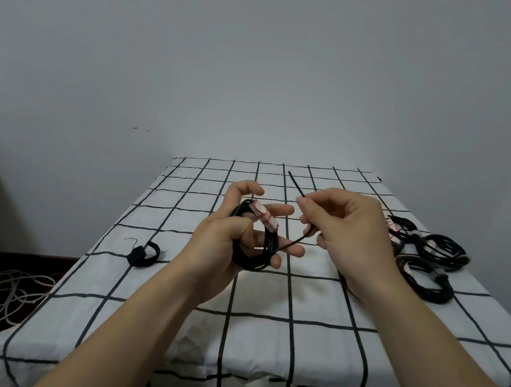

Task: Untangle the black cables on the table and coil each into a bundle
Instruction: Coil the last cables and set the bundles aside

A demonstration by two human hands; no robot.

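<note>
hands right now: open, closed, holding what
Left hand: grips the coiled black cable bundle.
Right hand: pinches a thin black strand running to that bundle.

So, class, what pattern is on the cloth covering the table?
The white tablecloth has a black grid; head view.

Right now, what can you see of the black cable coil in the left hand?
The black cable coil is wound in several tight loops, looks rubbery, and carries a white paper tag with red marks near its top. The left hand grips it, held upright above the black-and-white checked cloth. A thin black strand leads from it to the right hand, which pinches it.
</note>
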